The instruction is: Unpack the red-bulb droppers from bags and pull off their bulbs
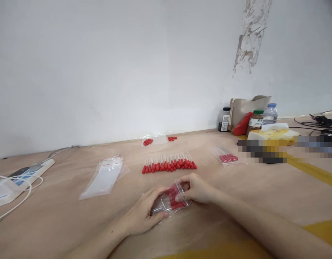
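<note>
A small clear zip bag lies between my hands near the front of the table, with several red-tipped pieces showing inside it. My left hand grips the bag's left end, thumb below and fingers above. At the opposite end, my right hand pinches the bag's edge between thumb and fingers. Just beyond them, a row of thin pale sticks with red heads lies side by side, heads toward me. To the left rests a stack of flat clear zip bags.
A filled zip bag lies at right. By the wall are small red pieces on a clear bag and more red pieces. A power strip with white cables is left; a tissue pack, jar and bottles stand right.
</note>
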Demonstrator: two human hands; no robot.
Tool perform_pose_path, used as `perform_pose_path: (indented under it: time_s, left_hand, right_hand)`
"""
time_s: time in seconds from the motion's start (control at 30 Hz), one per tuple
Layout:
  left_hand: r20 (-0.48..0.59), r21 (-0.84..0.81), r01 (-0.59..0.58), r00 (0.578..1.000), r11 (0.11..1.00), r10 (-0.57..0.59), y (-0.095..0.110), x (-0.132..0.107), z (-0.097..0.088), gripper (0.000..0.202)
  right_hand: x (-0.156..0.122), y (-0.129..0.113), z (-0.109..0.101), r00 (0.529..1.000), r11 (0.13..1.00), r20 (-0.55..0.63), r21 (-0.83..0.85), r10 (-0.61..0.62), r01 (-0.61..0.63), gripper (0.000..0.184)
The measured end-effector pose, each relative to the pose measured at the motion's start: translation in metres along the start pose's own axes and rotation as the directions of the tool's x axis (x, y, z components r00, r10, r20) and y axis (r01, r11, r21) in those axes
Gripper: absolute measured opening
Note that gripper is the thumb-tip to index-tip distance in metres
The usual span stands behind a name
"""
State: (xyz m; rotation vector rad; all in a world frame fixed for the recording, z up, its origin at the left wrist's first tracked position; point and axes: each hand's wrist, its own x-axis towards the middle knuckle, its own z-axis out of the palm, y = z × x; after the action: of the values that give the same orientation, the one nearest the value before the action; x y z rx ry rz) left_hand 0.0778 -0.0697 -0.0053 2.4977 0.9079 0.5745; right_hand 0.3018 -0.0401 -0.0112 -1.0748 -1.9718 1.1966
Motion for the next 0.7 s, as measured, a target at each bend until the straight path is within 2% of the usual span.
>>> perform_pose_path:
  time_s: [0.3, 0.43, 0.57, 0.7]
  left_hand:
    - [-0.035, -0.033, -0.051, 0.998, 0.998, 0.05, -0.005, 0.002, -0.001, 0.049]
    - [-0.042, -0.05, -0.065, 0.997, 0.997, 0.063, -0.005, 0.004, -0.003, 0.048]
    - [-0.031, -0.07, -0.056, 0.998, 0.996, 0.054, -0.001, 0.004, -0.005, 0.044]
    - [-0.034, -0.066, -0.045, 0.999, 0.997, 0.042, 0.0, 0.004, -0.005, 0.043]
  right_hand:
    - [0.008, 0.009, 0.007, 0.989, 0.993, -0.092, 0.042, 0.114, -0.11, 0.036]
    - [0.009, 0.012, 0.007, 0.989, 0.983, -0.042, 0.12, 0.142, -0.136, 0.037]
    - [0.009, 0.012, 0.006, 0.994, 0.993, 0.022, 0.045, 0.107, -0.108, 0.023]
    - [0.009, 0.015, 0.006, 1.0, 1.0, -0.017, 0.001, 0.026, -0.026, 0.028]
